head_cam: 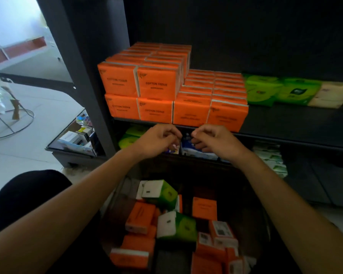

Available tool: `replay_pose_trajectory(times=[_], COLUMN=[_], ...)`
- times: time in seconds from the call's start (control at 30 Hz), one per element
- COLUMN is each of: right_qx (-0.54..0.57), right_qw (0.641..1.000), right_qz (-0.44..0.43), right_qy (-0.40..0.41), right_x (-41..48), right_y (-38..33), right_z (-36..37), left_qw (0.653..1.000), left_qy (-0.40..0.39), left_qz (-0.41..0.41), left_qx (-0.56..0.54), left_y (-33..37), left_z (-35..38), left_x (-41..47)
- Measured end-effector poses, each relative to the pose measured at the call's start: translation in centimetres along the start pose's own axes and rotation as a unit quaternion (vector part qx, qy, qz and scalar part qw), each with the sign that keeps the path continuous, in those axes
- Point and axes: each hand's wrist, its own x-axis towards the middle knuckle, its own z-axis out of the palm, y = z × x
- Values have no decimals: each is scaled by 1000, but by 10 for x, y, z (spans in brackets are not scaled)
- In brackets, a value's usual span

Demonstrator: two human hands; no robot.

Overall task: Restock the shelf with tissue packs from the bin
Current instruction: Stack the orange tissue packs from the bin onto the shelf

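Both grips are seen with fingers curled, the left grip [158,139] and the right grip [212,139] set just beside each other below the front edge of the black metal shelf [285,125]. They are placed over blue and white tissue packs [198,151] on the lower level. Whether anything is pinched or held cannot be told, as the fingertips are blurred and in shadow. Orange plastic-wrapped tissue packs [156,84] are stacked in rows on the upper level, two high at the left and one high beside them. Bright green tissue packs [265,91] and a cream tissue pack [333,93] are lined up further right. The dark bin [119,206] is found near, between the forearms. Loose orange packs [204,207] and green and white packs [160,191] are heaped in it. More green packs [135,133] are kept at the left of the lower level.
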Motion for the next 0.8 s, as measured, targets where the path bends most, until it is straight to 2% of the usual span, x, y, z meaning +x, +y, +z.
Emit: replay_pose_trajectory(times=[0.2,0.33,0.8], right_qx=[-36,-44,-119], right_qw=[997,992,955], right_qz=[57,108,251], right_qy=[-22,-40,-108], right_x=[-39,-57,-57], right_y=[62,100,220], right_z=[10,24,64], left_qw=[994,978,951], left_qy=[-74,-137,-227], left_qz=[-11,3,-110], left_qx=[76,159,178], left_y=[-26,-47,-151], left_z=[44,73,141], left_x=[-19,-25,-16])
